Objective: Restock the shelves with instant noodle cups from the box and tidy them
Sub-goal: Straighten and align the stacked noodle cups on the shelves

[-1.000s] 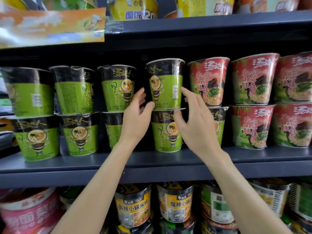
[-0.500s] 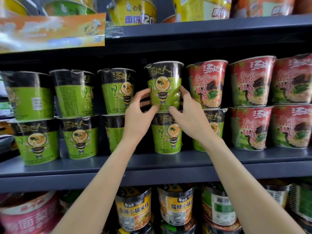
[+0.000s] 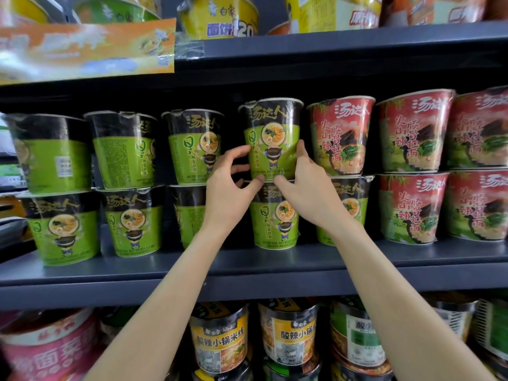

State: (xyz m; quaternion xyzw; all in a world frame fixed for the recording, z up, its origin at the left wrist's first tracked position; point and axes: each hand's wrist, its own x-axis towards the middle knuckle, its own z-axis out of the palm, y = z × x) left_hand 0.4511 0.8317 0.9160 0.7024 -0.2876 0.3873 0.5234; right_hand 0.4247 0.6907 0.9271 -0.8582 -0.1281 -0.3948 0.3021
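On middle shelf (image 3: 247, 266) | both hands (image 3: 229, 185) (image 3: 308, 188) grasping top green cup (image 3: 272, 138) | red cups (image 3: 341, 136) beside

I face a dark grey metal shelf unit. The middle shelf (image 3: 247, 266) runs across my view, its front edge level. The upper shelf (image 3: 343, 42) carries an orange paper banner (image 3: 88, 48) taped at its left. Lighting is even.
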